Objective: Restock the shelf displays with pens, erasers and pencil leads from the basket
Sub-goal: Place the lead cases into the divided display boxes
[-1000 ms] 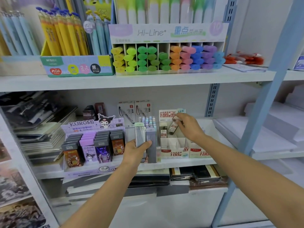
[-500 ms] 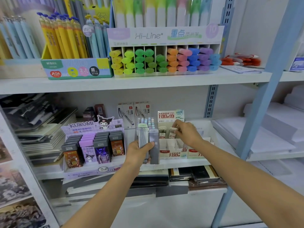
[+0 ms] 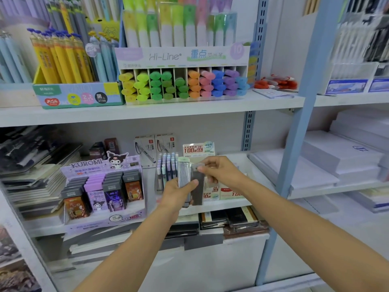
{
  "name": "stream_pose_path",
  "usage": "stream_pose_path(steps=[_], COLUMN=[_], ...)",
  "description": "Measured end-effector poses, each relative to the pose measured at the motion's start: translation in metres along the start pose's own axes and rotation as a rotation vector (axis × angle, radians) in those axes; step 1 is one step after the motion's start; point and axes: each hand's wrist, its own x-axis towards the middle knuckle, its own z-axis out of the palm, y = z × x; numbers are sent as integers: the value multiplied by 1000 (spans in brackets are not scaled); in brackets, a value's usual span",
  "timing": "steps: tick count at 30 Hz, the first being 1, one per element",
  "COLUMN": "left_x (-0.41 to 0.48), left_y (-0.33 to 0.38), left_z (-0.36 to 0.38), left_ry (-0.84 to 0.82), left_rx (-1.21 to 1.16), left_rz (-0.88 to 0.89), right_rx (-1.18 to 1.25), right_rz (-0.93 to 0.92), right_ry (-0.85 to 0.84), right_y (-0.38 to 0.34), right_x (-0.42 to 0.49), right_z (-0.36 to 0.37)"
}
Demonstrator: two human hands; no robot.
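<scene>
Clear plastic lead cases (image 3: 184,173) stand upright in the left hand (image 3: 175,194), its grip closed around them, just in front of the red-and-white lead display box (image 3: 230,191). The right hand (image 3: 223,171) pinches the top of the dark case (image 3: 197,187) beside them.

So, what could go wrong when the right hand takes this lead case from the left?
1. The right hand pinches the dark lead case only at its top; it may slip.
2. The left hand holds the cases side by side under one thumb; a pull could drag the clear lead case out too.
</scene>
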Motion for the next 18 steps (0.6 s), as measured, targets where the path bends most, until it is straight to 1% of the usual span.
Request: stream_pose_path(steps=[3, 5, 7, 10, 12, 14, 17, 18], left_x=[-2, -4, -6, -11, -13, -14, -14, -14], left_y=[2, 3, 3, 3, 3, 4, 6, 6], left_z=[5, 8, 14, 24, 29, 29, 28, 27], left_ry=[-8, -43, -79, -103, -120, -161, -249, -269], left_rx=[5, 45, 104, 197, 217, 162, -15, -49], left_rz=[-35, -38, -24, 20, 29, -17, -163, -184], right_rx=[160, 197, 80, -151, -178, -111, -16, -8], right_rz=[6, 40, 80, 102, 70, 38, 17, 29], right_ry=[72, 40, 4, 63, 98, 76, 52, 46], right_y=[-3, -4, -6, -5, -2, 0, 3, 4], right_x=[-5, -7, -10, -10, -9, -10, -14, -15], right_z=[-9, -14, -14, -11, -11, -14, -20, -21])
